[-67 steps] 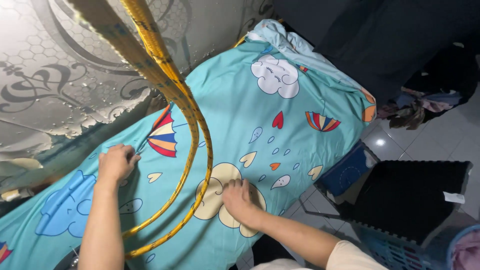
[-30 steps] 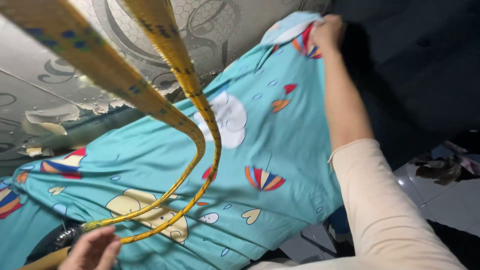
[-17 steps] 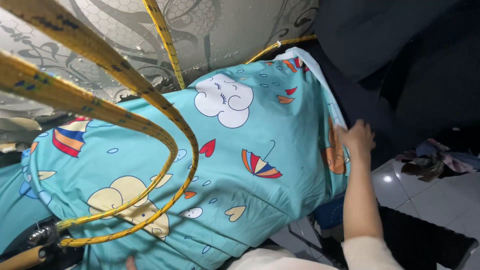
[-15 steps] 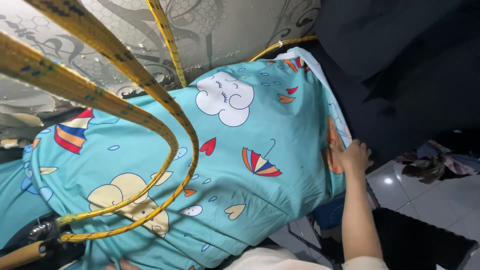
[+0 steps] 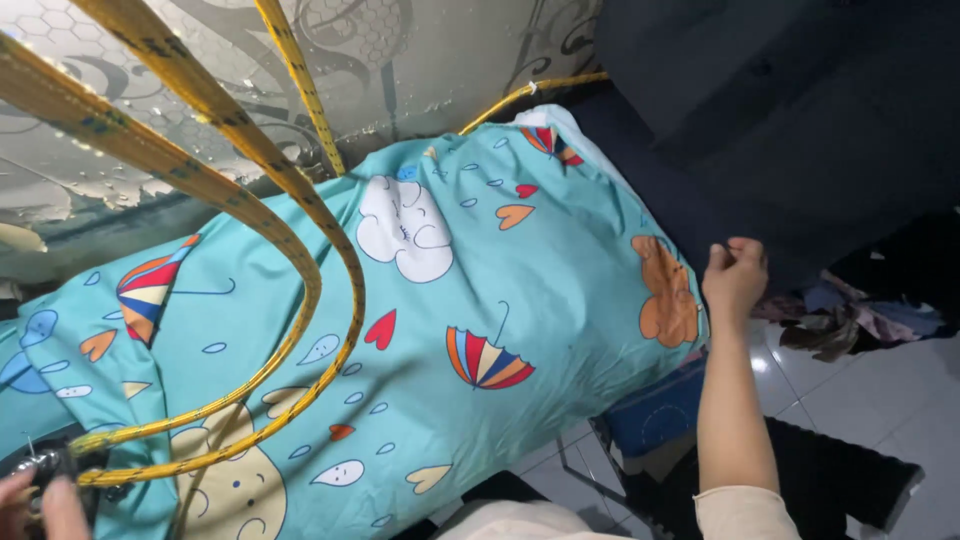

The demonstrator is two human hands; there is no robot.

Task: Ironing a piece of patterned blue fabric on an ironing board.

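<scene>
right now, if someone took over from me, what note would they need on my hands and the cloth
Right hand: loosely closed at the right edge of the turquoise printed cloth with clouds, umbrellas and hearts, touching or pinching that edge; the exact grip cannot be told.
Left hand: at the bottom left corner, fingers on a small dark metal fitting where the yellow woven straps end.
Cloth: spread fairly smooth over a long raised surface; straps loop across its left half.
Done: cloth laid out, mostly flat.
Left: creases near the left end; straps lie on the cloth.
</scene>
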